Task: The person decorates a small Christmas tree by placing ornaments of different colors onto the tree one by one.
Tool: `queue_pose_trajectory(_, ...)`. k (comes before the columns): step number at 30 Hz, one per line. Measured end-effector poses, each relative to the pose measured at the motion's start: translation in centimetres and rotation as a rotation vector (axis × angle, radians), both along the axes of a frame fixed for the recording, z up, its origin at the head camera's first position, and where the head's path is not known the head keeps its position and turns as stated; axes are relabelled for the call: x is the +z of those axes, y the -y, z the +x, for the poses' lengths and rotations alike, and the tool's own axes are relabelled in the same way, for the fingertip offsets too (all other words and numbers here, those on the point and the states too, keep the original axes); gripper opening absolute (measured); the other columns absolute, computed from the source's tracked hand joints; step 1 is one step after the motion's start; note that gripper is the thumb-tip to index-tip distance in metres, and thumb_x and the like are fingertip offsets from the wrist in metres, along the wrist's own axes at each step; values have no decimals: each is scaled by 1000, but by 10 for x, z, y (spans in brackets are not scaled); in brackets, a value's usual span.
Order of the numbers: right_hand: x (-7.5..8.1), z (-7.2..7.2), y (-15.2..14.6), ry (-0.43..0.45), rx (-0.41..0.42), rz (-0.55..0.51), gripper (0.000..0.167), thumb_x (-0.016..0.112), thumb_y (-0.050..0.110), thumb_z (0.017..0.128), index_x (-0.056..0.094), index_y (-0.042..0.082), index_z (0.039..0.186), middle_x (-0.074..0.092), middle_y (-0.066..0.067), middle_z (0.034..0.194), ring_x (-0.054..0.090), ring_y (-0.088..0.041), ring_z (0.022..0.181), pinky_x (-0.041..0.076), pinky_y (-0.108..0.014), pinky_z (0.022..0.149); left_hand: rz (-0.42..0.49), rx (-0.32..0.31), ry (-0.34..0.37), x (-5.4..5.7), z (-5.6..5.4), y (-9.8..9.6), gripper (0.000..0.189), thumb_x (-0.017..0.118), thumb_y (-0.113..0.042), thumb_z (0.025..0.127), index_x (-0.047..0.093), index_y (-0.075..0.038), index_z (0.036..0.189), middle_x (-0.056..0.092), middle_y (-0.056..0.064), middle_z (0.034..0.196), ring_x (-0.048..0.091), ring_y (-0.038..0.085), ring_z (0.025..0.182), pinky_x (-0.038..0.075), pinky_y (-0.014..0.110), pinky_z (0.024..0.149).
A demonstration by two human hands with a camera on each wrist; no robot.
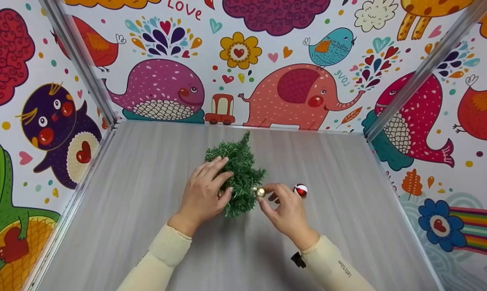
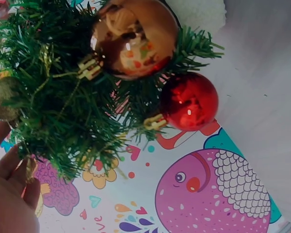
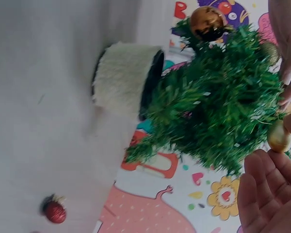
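Green tree (image 1: 247, 171) standing on counter (image 1: 146, 161), left hand (image 1: 205, 188) spreading across it, hiding part; right hand (image 1: 289, 210) pinching gold bauble (image 1: 260, 192) alongside. Red-white bauble (image 1: 301, 190) lying near. Wall (image 1: 209, 24) reading "LOVE"; right sleeve (image 1: 336, 258) perhaps "LetsSlim".

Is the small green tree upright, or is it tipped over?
Upright: the right wrist view shows the tree rising from its white base on the table.
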State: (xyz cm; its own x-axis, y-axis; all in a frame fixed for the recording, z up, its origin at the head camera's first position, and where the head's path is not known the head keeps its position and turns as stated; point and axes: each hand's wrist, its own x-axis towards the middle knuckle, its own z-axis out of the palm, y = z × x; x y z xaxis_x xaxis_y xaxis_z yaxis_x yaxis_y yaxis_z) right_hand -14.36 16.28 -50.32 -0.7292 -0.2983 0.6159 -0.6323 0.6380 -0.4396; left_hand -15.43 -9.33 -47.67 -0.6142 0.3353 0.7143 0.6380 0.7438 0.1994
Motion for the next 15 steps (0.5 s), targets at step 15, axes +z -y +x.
queue_pose_trajectory(15, 11, 6, 22, 108, 81, -131, 20, 74, 23, 91, 68, 20, 110, 66, 9, 98, 65, -11, 75, 57, -32, 61, -43, -69, -26, -3, 3, -11, 34, 81, -44, 80, 76, -12, 92, 58, 11, 139, 49, 28, 133, 36, 46, 109)
